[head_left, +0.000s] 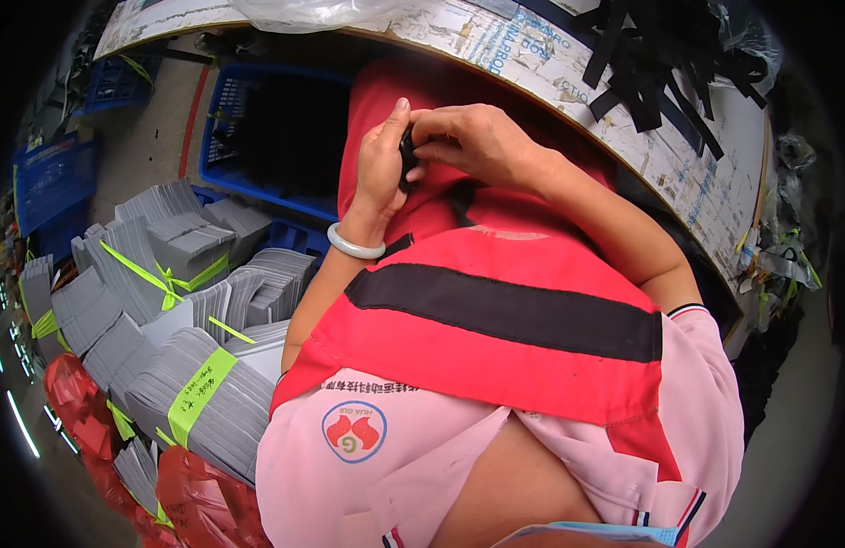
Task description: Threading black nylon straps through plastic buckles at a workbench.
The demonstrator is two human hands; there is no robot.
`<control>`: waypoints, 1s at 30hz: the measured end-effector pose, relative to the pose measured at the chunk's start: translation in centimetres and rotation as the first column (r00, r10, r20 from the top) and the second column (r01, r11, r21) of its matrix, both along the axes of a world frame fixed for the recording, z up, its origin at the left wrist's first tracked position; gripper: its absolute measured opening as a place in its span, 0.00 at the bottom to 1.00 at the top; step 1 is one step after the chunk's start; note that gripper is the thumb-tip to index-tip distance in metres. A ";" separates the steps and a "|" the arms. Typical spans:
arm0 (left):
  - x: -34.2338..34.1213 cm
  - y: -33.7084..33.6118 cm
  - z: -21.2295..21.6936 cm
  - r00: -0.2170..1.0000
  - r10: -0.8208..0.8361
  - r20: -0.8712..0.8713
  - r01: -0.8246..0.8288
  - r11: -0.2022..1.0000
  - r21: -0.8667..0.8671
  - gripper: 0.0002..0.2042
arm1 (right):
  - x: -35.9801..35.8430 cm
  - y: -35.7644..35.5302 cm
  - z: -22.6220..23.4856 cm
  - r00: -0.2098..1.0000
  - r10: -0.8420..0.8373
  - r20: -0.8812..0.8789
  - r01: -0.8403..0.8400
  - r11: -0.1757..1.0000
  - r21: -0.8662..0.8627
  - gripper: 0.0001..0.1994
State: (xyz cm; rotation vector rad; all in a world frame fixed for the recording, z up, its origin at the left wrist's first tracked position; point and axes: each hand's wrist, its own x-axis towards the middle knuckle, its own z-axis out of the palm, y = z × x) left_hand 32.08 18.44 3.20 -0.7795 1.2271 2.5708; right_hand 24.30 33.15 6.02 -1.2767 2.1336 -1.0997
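My left hand, with a pale bangle at the wrist, is raised above my lap with the thumb pointing up. It is closed on a small black piece, which could be a folded strap, though most of it is hidden by fingers. My right hand reaches in from the other side, its fingers bent and pinching the same black piece. Below both hands lies the red apron with a wide black band across it.
A worktable runs along the far side, bearing a heap of black straps. A blue crate with dark contents stands left of my knees. Bundled grey sheets and red plastic bags crowd the left side.
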 end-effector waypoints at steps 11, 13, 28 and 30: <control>-0.2 -0.5 -1.4 0.977 -0.180 -0.115 0.208 0.927 0.311 0.14 | -2.1 3.8 0.0 0.275 -0.129 0.953 0.417 0.909 0.003 0.06; -0.3 -0.2 -1.7 0.967 -0.200 -0.155 0.236 0.936 0.262 0.14 | -2.4 4.6 -0.7 0.165 -0.050 0.985 0.435 0.900 -0.027 0.06; -2.5 1.9 -0.1 0.979 -0.200 -0.044 0.192 0.971 -0.139 0.08 | -3.9 14.9 1.7 0.743 -0.608 -0.280 0.631 0.776 -0.012 0.08; -2.3 1.8 -0.8 0.967 -0.246 -0.061 0.239 0.965 -0.110 0.08 | -5.8 18.0 2.1 0.485 -0.563 -0.669 0.765 0.644 0.014 0.10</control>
